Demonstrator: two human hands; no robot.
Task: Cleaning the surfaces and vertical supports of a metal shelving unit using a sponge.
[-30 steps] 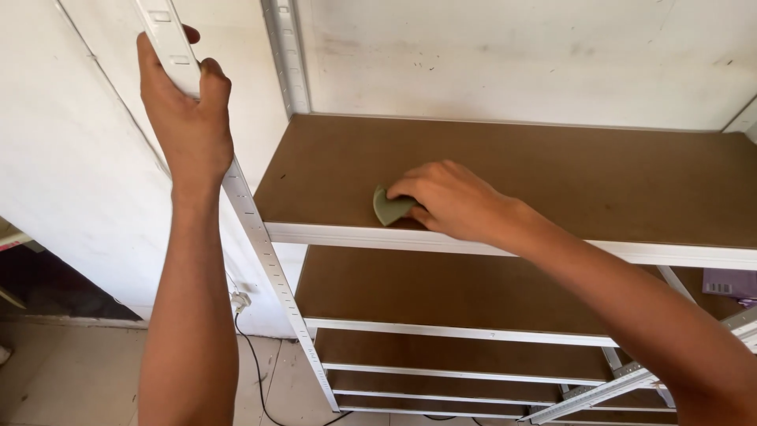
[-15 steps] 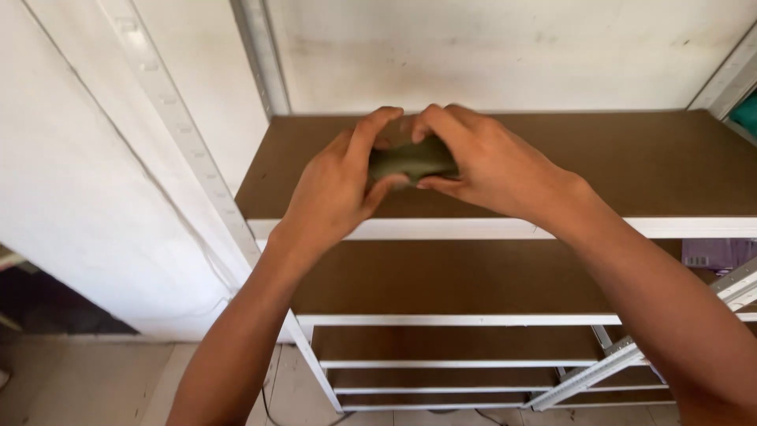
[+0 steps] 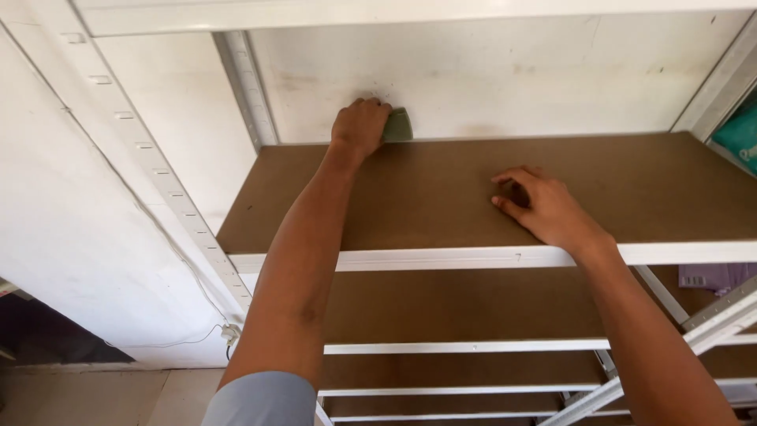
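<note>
Bare brown shelf (image 3: 441,197) out to its white front edge; left hand (image 3: 359,126) gripping green sponge (image 3: 398,125) at the back wall, right hand (image 3: 544,209) flat, empty.

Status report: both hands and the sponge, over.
Left hand grips green sponge at shelf's back edge. Right hand flat on shelf, empty. Nothing in the way.

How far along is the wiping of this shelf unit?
Hard to call any part finished: the brown top shelf board looks free of obvious dirt. In hand: the left hand presses a green scouring pad at the back edge, against the white wall, which shows smudges. The right hand rests flat on the board. The lower shelves are not being touched.
</note>
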